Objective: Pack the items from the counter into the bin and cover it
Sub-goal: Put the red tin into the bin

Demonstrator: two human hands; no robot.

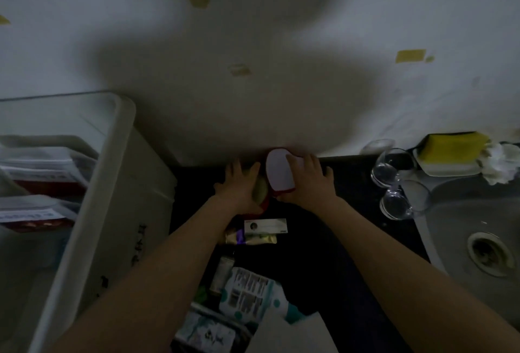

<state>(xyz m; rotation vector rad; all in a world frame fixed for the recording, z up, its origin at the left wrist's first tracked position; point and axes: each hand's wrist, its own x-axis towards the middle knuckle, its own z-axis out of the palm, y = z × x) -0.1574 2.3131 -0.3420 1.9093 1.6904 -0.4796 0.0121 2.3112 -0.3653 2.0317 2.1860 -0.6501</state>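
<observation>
near edge: white-teal packet (253,293) and small boxes crowd the desk (323,262) front-left
mid: white card (266,225), gold tube (250,238)
hands: left hand (239,184) grips greenish item (260,191); right hand (306,181) holds red-rimmed white container (278,169), at wall edge
left: bin (92,198) open, partly filled
right: sink (478,240), glasses (399,184)

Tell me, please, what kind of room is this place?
Most likely a small home kitchen. A steel sink with a drain sits at the right of a dark counter, two clear glasses lie beside the sink, and a yellow sponge rests in a tray by the wall.
</observation>
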